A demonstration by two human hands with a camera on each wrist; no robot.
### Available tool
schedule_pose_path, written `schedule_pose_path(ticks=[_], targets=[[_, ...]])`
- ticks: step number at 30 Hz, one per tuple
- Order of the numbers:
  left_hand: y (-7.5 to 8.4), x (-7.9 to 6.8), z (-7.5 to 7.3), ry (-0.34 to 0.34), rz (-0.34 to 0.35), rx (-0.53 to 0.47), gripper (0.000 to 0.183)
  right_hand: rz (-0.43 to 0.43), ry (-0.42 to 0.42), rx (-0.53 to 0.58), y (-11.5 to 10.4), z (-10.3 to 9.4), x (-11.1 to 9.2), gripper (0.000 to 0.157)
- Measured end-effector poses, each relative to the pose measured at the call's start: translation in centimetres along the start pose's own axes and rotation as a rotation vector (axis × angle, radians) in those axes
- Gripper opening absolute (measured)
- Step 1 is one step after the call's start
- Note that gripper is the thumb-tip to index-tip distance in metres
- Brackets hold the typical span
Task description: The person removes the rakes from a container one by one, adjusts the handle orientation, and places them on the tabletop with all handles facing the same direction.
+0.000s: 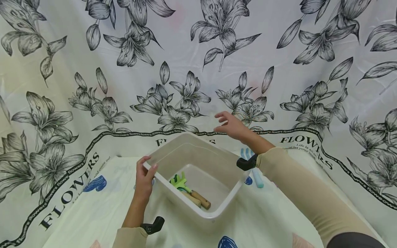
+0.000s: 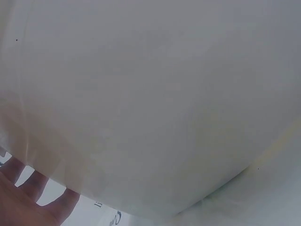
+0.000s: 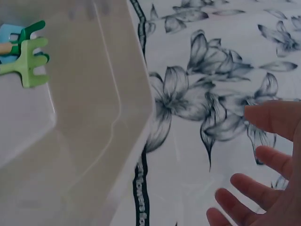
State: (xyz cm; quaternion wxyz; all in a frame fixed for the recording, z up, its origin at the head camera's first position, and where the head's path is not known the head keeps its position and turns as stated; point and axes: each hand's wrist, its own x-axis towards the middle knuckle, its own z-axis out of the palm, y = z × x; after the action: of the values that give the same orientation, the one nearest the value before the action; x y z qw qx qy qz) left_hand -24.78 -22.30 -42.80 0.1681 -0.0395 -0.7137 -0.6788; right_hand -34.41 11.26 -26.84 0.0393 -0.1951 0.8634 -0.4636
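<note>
Head view: bin [image 1: 211, 155] on counter [image 1: 270, 217], left hand [image 1: 144, 177] gripping its left corner, right hand [image 1: 232, 126] empty and loosely spread, wrist camera [image 1: 247, 163] partly hiding blue fork [image 1: 257, 177], left wrist view: bin wall [image 2: 141, 108] blocking most surroundings, right wrist view: green fork [image 3: 33, 63] inside bin

1 tub [image 1: 217, 168], 2 hands, and at least 3 little garden tools.
Think of the tub as a clock: 1 left hand [image 1: 145, 177] is at 9 o'clock, 1 right hand [image 1: 231, 125] at 1 o'clock, and 1 blue fork [image 1: 257, 177] at 3 o'clock. Inside the tub are 1 light green fork [image 1: 179, 183], 1 dark green tool [image 3: 34, 29] and 1 blue thing [image 3: 8, 31], mostly hidden; 2 wooden handles [image 1: 201, 200] show. There are 2 tan sleeves [image 1: 288, 175], 2 black wrist things [image 1: 153, 225], and at least 3 blue hearts [image 1: 95, 183], at 9, 3 and 5 o'clock.
</note>
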Motion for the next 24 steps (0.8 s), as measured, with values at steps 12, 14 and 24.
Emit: schedule_pose_path(ticks=[12,14,24], targets=[[-0.1,-0.1,0.0,0.007,0.002,-0.01,0.049,-0.059,-0.198,0.039,-1.2,5.6,2.0,0.066],[-0.1,-0.2,0.0,0.015,-0.002,-0.002,0.049,-0.067,-0.233,0.06,-1.2,6.7,2.2,0.067],[0.0,0.0,0.2,0.022,0.011,0.0,0.047,-0.012,-0.432,0.165,-0.4,11.7,2.6,0.07]])
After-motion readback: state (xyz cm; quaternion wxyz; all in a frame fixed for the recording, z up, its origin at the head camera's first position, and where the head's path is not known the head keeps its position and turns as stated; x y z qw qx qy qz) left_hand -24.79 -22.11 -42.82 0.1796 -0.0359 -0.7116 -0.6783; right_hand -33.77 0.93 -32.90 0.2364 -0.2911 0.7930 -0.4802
